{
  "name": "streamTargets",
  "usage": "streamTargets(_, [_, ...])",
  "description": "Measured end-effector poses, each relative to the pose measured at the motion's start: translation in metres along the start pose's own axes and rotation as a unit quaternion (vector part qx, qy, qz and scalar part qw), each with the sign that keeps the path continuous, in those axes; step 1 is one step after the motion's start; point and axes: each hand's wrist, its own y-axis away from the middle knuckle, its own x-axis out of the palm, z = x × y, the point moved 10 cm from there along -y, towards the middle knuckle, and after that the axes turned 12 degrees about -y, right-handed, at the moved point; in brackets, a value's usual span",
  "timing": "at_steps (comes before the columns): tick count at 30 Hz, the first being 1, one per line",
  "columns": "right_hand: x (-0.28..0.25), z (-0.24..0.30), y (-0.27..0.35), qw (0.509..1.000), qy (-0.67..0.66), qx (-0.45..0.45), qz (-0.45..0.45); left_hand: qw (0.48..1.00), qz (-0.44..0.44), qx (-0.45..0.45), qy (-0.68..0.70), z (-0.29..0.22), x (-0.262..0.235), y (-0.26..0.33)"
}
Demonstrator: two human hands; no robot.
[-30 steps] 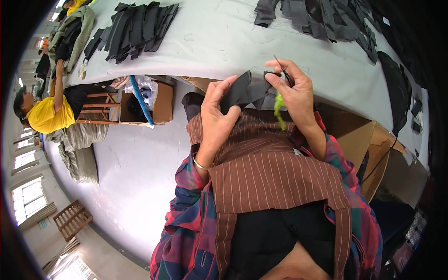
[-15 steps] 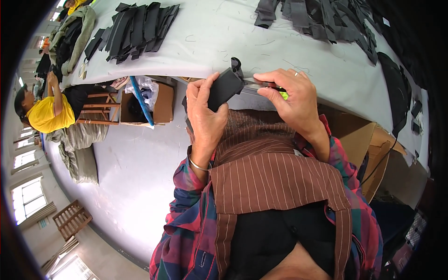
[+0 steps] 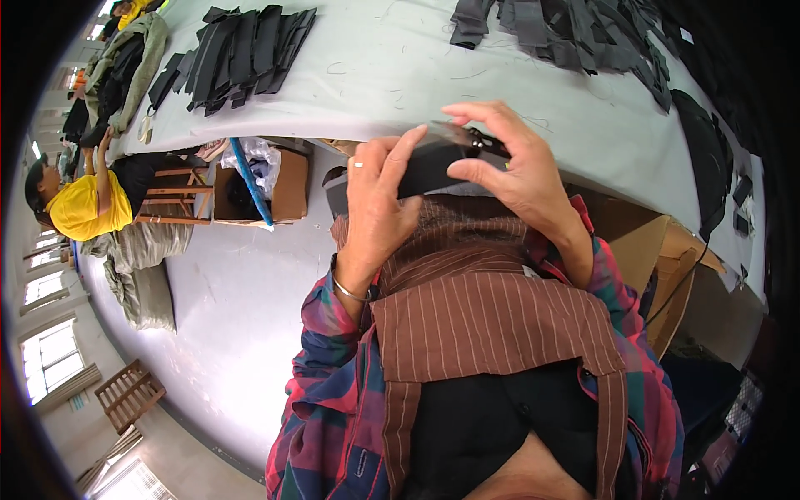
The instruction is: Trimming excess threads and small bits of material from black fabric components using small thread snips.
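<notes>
My left hand is closed on a black fabric strip, which stretches across in front of me at the table's near edge. One end of the strip hangs past the left side of that hand. My right hand holds small thread snips with a dark handle. Motion blurs their blades, which lie over the strip's upper edge. The right thumb and fingers are spread around the snips; whether the blades touch the fabric, I cannot tell.
Stacked black strips lie on the white-covered table at far left, with a looser pile at far right. Below the table stand a cardboard box at left and another carton at right. A person in yellow sits at left.
The strip has turned from a folded, tilted piece to a longer stretch between my hands. My left fingers have shifted along it; the right hand's fingers have spread and the snips have swung.
</notes>
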Motion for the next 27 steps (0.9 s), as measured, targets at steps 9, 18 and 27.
streamTargets(9, [0.017,-0.077,0.028,0.926,-0.291,0.240,-0.019,0.984,-0.151,-0.048,-0.086,0.012,-0.026,-0.010])
streamTargets(18, [-0.001,-0.082,0.028,0.938,-0.263,0.195,-0.115,0.678,-0.071,-0.347,0.645,0.076,0.040,0.027])
streamTargets(27, [0.039,-0.089,0.052,0.910,-0.299,0.285,-0.031,0.709,-0.077,-0.309,0.629,0.062,0.030,0.004])
